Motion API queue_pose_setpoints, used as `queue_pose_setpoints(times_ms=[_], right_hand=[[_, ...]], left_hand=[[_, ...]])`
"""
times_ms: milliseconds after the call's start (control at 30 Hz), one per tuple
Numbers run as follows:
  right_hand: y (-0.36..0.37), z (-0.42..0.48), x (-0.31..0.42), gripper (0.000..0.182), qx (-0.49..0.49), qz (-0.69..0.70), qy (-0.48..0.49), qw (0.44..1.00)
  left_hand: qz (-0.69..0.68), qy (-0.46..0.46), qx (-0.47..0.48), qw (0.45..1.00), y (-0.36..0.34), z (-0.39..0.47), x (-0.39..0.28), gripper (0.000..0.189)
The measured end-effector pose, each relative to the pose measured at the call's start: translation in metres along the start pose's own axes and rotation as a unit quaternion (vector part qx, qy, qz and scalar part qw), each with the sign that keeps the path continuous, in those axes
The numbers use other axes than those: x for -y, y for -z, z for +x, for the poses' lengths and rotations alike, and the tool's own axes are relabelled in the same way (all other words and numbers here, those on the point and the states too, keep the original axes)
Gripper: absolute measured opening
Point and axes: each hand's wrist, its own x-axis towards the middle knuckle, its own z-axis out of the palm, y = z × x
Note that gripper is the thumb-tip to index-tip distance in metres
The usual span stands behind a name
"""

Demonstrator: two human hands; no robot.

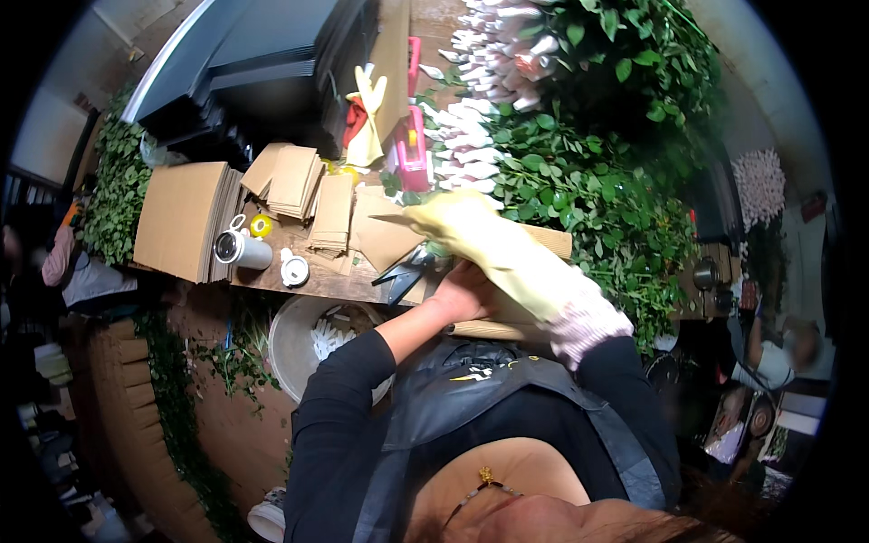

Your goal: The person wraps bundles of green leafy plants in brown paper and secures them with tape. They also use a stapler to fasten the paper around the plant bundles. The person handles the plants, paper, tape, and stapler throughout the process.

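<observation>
My right hand (pixel 451 216), in a pale yellow rubber glove, reaches over the wooden table with its fingers closed on a small piece of cardboard (pixel 388 218). Below it is my bare left hand (pixel 465 293), close to a corrugated cardboard sheet (pixel 506 330); its fingertips are hidden, so its grip is unclear. Black-handled shears (pixel 402 275) lie just left of that hand. Flat cardboard pieces (pixel 385 237) are spread beside the glove. White-wrapped flower heads (pixel 468 146) on leafy stems (pixel 577 183) lie beyond my right hand.
Left on the table are cardboard stacks (pixel 180 220), a metal tumbler (pixel 244 249), its lid (pixel 294 270), yellow tape (pixel 261 225) and a pink tape dispenser (pixel 411 153). Another yellow glove (pixel 367 125) lies behind. Below the edge stands a white bucket (pixel 288 360). People are at both sides.
</observation>
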Motion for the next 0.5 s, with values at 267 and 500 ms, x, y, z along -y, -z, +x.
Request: queue_pose_setpoints(times_ms=[267,500], right_hand=[[0.006,-0.195,-0.019,0.019,0.045,0.436,-0.512,0.738],[-0.013,-0.181,-0.031,0.026,0.105,0.392,-0.525,0.749]], left_hand=[[0.007,0.022,0.112,0.993,0.016,0.0,-0.003,0.056],[0.03,-0.021,-0.005,0.999,0.034,-0.024,0.019,0.051]])
